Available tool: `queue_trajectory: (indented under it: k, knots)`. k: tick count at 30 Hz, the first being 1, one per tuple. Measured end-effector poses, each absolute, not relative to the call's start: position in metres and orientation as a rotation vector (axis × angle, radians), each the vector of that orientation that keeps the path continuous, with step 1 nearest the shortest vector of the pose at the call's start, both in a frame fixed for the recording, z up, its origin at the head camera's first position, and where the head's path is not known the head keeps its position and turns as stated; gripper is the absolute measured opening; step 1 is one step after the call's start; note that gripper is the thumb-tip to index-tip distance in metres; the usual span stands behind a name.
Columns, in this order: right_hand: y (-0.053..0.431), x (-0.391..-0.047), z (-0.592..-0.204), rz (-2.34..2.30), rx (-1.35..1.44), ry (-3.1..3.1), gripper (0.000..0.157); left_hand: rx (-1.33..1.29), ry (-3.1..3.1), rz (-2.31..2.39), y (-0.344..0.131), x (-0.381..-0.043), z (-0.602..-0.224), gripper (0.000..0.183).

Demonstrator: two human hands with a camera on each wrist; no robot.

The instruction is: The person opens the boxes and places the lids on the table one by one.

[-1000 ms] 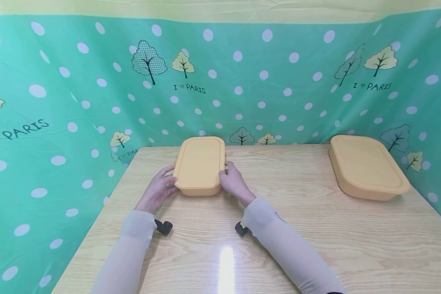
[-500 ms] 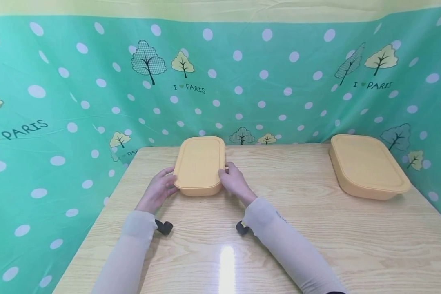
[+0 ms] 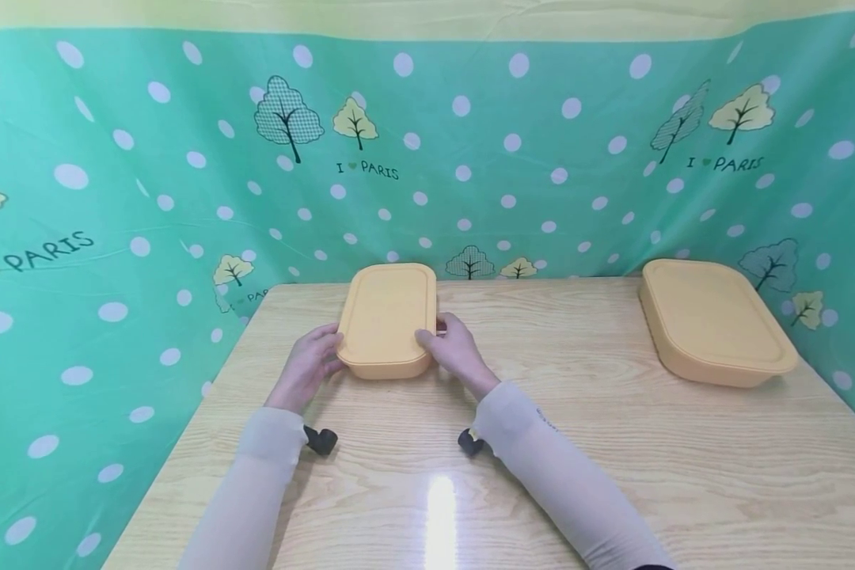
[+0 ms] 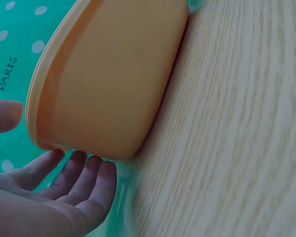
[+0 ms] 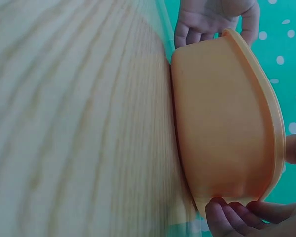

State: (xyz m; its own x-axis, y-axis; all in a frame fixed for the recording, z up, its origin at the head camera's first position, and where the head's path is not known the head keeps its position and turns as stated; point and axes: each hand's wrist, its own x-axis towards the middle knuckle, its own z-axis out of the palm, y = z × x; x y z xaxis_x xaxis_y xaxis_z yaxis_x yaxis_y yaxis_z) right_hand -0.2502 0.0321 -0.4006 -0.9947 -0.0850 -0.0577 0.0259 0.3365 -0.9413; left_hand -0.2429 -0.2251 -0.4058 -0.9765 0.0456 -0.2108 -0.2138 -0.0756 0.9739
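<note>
Holding one lidded box (image 3: pixel 387 313) are both hands (image 3: pixel 305 367) (image 3: pixel 460 351).

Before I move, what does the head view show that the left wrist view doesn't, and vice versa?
Only the head view: the right hand, both pale sleeves, a second container on the right, and the top of the held container.
Only the left wrist view: all four fingertips of the left hand in a row at that container's wall.
Both: the held container, left hand, wooden table and green cloth.

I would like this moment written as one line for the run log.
left hand: fingertips touch left box; right hand: thumb on that box's lid, fingers at its side; right box: on table, untouched
</note>
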Motion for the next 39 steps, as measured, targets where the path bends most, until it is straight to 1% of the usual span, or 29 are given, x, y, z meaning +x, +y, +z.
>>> queue_trajectory:
  k: [8, 15, 21, 33, 39]
  knots:
    - [0.034, -0.252, -0.403, -1.806, -0.073, 2.46, 0.058, -0.201, 2.098, 2.122, -0.223, -0.242, -0.405, 0.054]
    - [0.035, -0.251, -0.4, -1.846, -0.062, 2.437, 0.058, -0.164, 2.162, 2.099, -0.221, -0.242, -0.404, 0.055]
    - [0.035, -0.253, -0.401, -1.841, -0.073, 2.43, 0.057, -0.195, 2.227, 2.049, -0.22, -0.241, -0.404, 0.055]
    - [0.034, -0.252, -0.401, -1.856, -0.092, 2.432, 0.063, -0.266, 2.365, 1.931, -0.214, -0.237, -0.395, 0.053]
    - [0.034, -0.252, -0.402, -1.855, -0.081, 2.416, 0.058, -0.274, 2.405, 1.886, -0.215, -0.238, -0.396, 0.054]
